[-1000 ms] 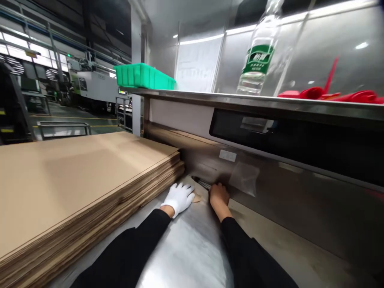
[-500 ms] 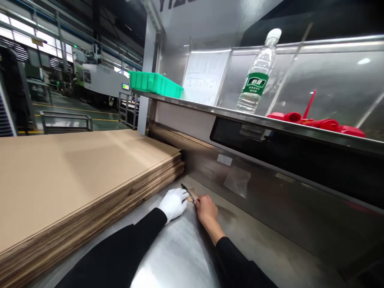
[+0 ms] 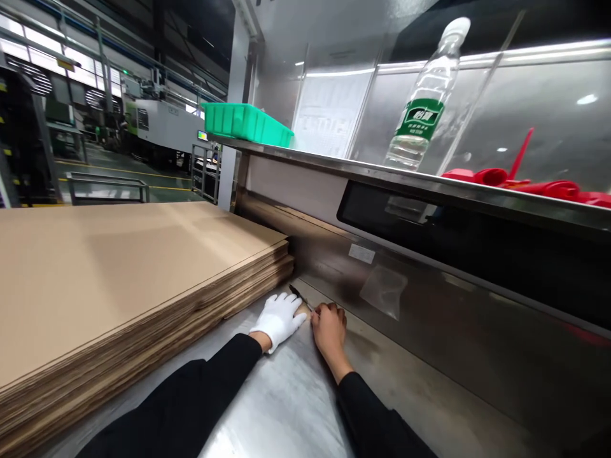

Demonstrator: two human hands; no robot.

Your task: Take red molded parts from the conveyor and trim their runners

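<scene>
Metal tabletop (image 3: 281,407) carries a thick stack of cardboard sheets (image 3: 138,273) on the left. Shelf (image 3: 405,178) above: green bin (image 3: 248,124) at its left end, clear bottle (image 3: 424,105) farther right. Left hand (image 3: 279,318), white-gloved, palm down, fingers spread, grasping nothing visible. Right hand (image 3: 329,327), bare, fingers curled in, pinching the near end of a slim dark tool (image 3: 294,291). Tool sits between both hands, off the stack's corner. Small tan piece (image 3: 303,309) at the left fingertips.
</scene>
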